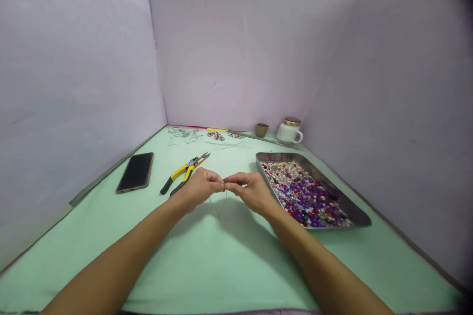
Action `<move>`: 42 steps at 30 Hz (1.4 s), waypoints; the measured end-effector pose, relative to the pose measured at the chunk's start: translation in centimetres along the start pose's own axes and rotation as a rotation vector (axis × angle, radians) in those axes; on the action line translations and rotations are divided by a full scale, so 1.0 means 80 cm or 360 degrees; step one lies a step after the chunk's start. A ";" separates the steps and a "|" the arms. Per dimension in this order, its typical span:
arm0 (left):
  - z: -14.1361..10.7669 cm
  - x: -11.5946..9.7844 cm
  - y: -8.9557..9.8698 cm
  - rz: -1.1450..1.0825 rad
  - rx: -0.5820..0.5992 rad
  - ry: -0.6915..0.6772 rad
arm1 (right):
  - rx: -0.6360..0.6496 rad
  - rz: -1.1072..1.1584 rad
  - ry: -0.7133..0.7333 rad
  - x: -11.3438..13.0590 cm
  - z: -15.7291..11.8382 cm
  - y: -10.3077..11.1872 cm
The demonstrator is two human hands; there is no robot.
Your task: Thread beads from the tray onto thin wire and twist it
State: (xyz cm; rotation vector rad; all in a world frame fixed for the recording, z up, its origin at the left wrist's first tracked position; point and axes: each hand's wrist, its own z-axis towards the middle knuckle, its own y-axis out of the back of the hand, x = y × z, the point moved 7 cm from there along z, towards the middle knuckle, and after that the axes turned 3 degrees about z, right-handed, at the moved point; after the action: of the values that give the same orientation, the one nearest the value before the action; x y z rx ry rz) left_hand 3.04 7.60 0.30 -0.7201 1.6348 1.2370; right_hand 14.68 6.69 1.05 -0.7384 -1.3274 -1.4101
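Observation:
My left hand (202, 186) and my right hand (252, 191) meet above the middle of the green cloth, fingertips nearly touching. Both are closed in a pinch on a thin wire (226, 195), whose strands hang below the fingers. What sits right between the fingertips is too small to make out. Just beyond my left hand lie pliers (180, 172) with yellow and black handles, beside a tool with red on it (201, 158). To the right of my right hand is a metal tray (325, 182) of purple, red, white and dark beads (310, 199).
A phone (136, 172) lies at the left. Along the back are loose wire pieces (185, 133), small bead piles (216, 136), a brown cup (262, 130) and a white lidded mug (288, 131). Pale panels (240, 49) enclose three sides.

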 end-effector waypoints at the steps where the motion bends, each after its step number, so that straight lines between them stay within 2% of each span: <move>1: 0.000 0.000 -0.001 0.0000 -0.0001 -0.0002 | -0.0011 0.0002 -0.0026 0.001 0.000 0.001; 7: 0.003 0.007 -0.002 -0.0007 -0.0057 0.0032 | -0.0077 0.0026 -0.0061 -0.009 0.002 0.003; 12: 0.004 0.006 0.002 0.0003 -0.0061 0.0012 | 0.0014 0.0392 -0.0171 -0.030 0.007 -0.008; 17: 0.005 0.003 0.012 0.0137 -0.0011 -0.0002 | 0.0077 0.0662 -0.0295 -0.027 0.004 -0.011; 21: 0.006 0.009 0.028 0.0266 0.0045 -0.0024 | 0.0049 0.0697 -0.0400 -0.028 0.002 -0.009; 25: 0.008 0.022 0.056 0.0431 0.0114 0.0019 | 0.0052 0.0654 -0.0449 -0.035 0.002 -0.010; 27: 0.009 0.026 0.076 0.0620 -0.0006 0.0095 | 0.0058 0.0609 -0.0467 -0.040 0.003 -0.011; 29: 0.004 0.015 0.103 0.0729 -0.0474 0.0068 | 0.0065 0.0576 -0.0480 -0.043 0.004 -0.013; 30: -0.001 0.006 0.107 0.0638 -0.0668 0.0000 | 0.0066 0.0576 -0.0475 -0.042 0.005 -0.014; 31: -0.004 -0.001 0.101 0.0499 -0.0727 -0.0085 | 0.0059 0.0585 -0.0459 -0.041 0.005 -0.015; 32: -0.004 -0.003 0.085 0.0371 -0.0627 -0.0093 | 0.0051 0.0598 -0.0441 -0.039 0.005 -0.016; 34: -0.002 -0.001 0.037 0.0161 -0.0208 -0.0025 | 0.0042 0.0621 -0.0406 -0.033 0.005 -0.018; 35: -0.003 0.000 0.016 0.0083 -0.0052 0.0017 | 0.0054 0.0628 -0.0388 -0.030 0.004 -0.019; 36: -0.003 0.003 0.003 0.0032 0.0018 0.0063 | 0.0068 0.0636 -0.0375 -0.028 0.004 -0.020; 39: -0.003 0.013 -0.015 -0.0115 0.0083 0.0177 | 0.0106 0.0648 -0.0358 -0.028 0.003 -0.022; 42: -0.002 0.019 -0.011 -0.0184 0.0055 0.0221 | 0.0104 0.0681 -0.0329 -0.029 0.003 -0.022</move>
State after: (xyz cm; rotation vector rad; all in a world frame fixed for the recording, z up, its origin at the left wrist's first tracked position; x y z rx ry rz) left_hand 3.13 7.27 -1.40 -0.8831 1.6971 1.0946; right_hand 13.69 7.27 -1.60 -1.0741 -1.2698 -0.9652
